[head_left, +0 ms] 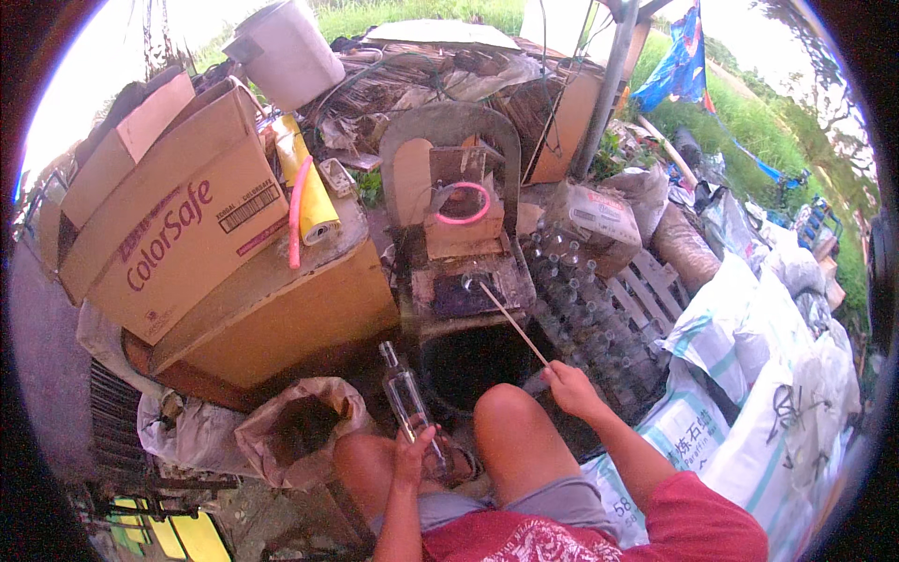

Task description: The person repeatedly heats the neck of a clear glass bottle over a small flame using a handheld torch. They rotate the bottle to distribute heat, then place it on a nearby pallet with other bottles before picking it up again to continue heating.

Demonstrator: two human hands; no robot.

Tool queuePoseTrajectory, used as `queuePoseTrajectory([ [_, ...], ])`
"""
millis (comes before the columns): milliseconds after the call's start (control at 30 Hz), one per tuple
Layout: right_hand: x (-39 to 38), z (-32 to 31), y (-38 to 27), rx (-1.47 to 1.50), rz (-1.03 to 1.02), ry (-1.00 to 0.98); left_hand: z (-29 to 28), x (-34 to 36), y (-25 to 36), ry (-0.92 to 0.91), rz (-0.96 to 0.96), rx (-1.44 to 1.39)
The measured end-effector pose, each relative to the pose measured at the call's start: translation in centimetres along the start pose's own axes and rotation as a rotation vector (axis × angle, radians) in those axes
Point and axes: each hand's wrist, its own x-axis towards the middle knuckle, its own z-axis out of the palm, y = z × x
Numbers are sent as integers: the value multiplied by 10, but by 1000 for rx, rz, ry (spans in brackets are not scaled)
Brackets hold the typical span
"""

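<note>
My left hand is wrapped round the lower part of a clear glass bottle, which stands tilted over my lap with its neck pointing away. In my right hand is a thin light-coloured stick, gripped near its end. The stick's far tip reaches a dark patch on the seat of a worn chair; something small and pale is at the tip, too small to name. On the chair sits an open cardboard box with a pink ring at its opening.
Many clear bottles stand right of the chair. White sacks are piled at the right. A large cardboard carton rests on a wooden cabinet at the left. An open sack lies beside my left knee.
</note>
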Motion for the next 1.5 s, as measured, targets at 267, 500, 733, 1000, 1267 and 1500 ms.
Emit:
queuePoseTrajectory([
  [267, 102, 70, -7, 110, 7, 44, 4, -4, 2, 10, -3, -103],
  [500, 98, 70, 7, 434, -40, -38, -2, 1, -1, 6, 49, -91],
  [733, 20, 32, 59, 400, -21, -218, 0, -4, 5, 23, -17, -102],
  [1000, 2, 81, 136, 112, 65, -404, -7, 10, -15, -22, 14, -125],
  [1267, 92, 163, 117, -260, -42, -463, -11, 14, -12, 22, 21, -3],
  [1500, 143, 188, 116, -260, 170, -506, -14, 12, -18, 9, 124, 57],
])
